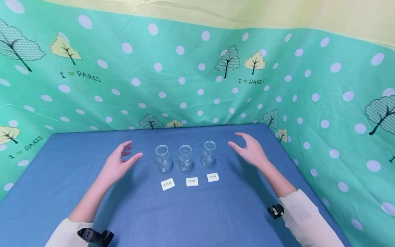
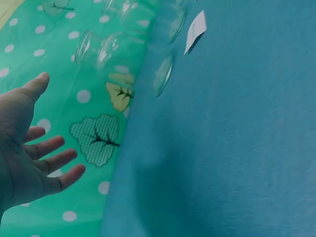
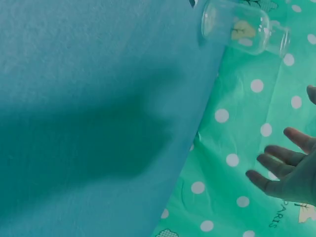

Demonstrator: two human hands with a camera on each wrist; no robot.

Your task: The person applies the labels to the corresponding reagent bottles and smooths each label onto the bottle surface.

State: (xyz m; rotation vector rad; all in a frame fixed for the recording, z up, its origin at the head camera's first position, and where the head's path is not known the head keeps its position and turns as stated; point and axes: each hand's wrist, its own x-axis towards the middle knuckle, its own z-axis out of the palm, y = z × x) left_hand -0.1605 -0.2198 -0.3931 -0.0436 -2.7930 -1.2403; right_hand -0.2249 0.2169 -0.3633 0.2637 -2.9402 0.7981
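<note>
Three clear glass jars without lids stand upright in a row: a left jar (image 1: 163, 159), a middle jar (image 1: 185, 159) and a right jar (image 1: 208, 155). In front of each lies a small white paper label with handwriting: a left label (image 1: 167, 184), a middle label (image 1: 192, 181) and a right label (image 1: 213, 177). My left hand (image 1: 115, 166) hovers left of the jars, fingers apart and holding nothing. On the other side my right hand (image 1: 251, 151) is held over the table, palm toward the right jar (image 3: 237, 27), its fingers spread and touching nothing.
A blue cloth covers the table (image 1: 185, 219). Behind it and along the right side hangs a green curtain (image 1: 172, 85) with white dots and printed trees. Black wrist cameras sit at both sleeves.
</note>
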